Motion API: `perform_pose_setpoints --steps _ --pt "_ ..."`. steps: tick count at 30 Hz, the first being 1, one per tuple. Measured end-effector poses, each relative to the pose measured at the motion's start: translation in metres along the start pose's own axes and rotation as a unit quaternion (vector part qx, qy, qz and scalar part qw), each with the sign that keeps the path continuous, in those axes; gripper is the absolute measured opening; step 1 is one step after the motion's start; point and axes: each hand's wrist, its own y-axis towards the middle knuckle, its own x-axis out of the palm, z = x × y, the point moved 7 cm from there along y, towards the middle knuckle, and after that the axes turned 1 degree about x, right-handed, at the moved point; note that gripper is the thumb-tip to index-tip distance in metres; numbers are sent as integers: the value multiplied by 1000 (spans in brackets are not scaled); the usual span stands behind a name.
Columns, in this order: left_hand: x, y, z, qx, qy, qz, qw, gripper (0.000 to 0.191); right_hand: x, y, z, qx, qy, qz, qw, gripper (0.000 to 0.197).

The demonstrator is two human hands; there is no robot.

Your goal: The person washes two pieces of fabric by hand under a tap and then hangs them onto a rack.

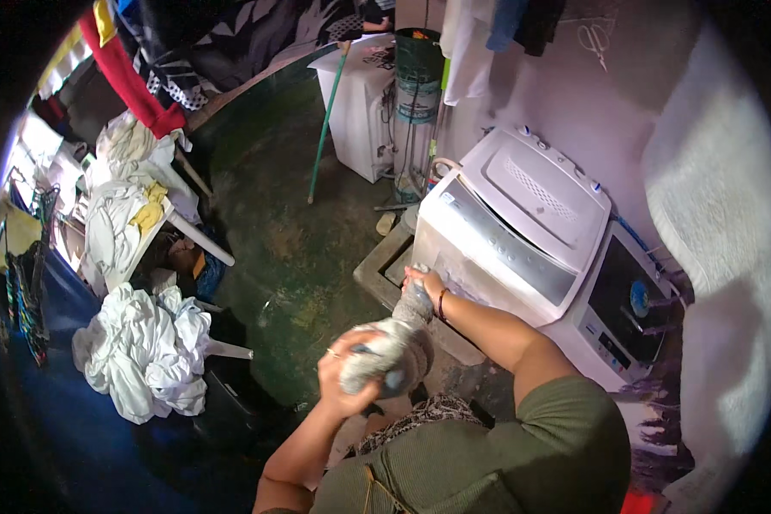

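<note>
A bundled grey-white cloth with bluish patches (pixel 389 363) is stretched between my two hands, in front of my body. My left hand (pixel 344 379), with a ring on one finger, grips its thick, bulging end. Farther forward, my right hand (pixel 426 284) is closed around the narrow end, which looks twisted. Motion blurs the cloth near my left hand. Just beyond my right hand stands a top-loading washing machine (pixel 488 257) with its lid down.
White laundry (pixel 144 353) is heaped at left, and more clothes (pixel 115 212) cover a white chair or table behind it. A green stick (pixel 329 122) leans on a white appliance (pixel 353 109). A second washer with dark lid (pixel 633 295) stands at right. Garments (pixel 469 51) hang above.
</note>
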Motion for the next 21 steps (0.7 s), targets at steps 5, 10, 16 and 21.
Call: perform_pose_setpoints --steps 5,10,16,21 --pt "54 -5 20 136 91 -128 978 25 35 23 21 24 -17 -1 1000 21" --pt "89 -10 20 194 138 -203 950 33 91 37 30 3 -51 -68 996 19" --pt "125 -33 -20 244 205 -333 888 30 169 48 22 -64 -109 -135 983 22" --pt "130 -40 -54 199 211 -414 863 39 212 42 44 -96 -241 -176 950 26"
